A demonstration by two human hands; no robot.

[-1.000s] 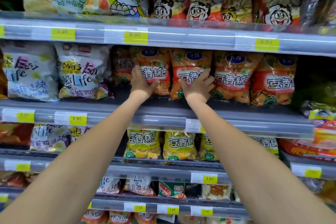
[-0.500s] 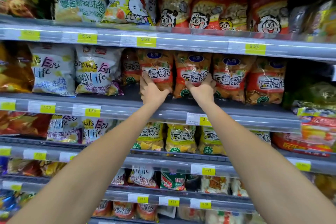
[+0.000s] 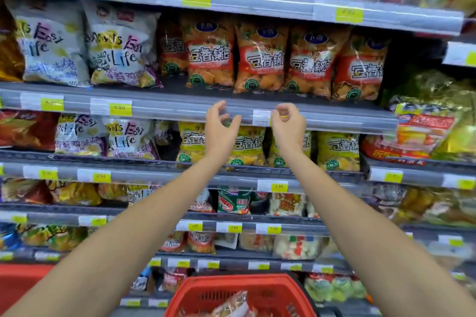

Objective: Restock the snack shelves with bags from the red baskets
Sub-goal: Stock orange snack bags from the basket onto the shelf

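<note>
Smooth grey shelf edge (image 3: 167,110) behind loosely curled hands (image 3: 219,125) (image 3: 288,125), crinkly orange bags (image 3: 260,59) above

- One wide-angle camera rides on my head, so this is the only view.
- It faces the snack shelves (image 3: 167,108) head-on and close, tipped slightly down.
- My forearms (image 3: 154,213) enter from both bottom corners; my left hand (image 3: 219,126) and right hand (image 3: 288,126) sit near the centre.
- The rim of the red basket (image 3: 231,281) lies at the bottom edge.
</note>
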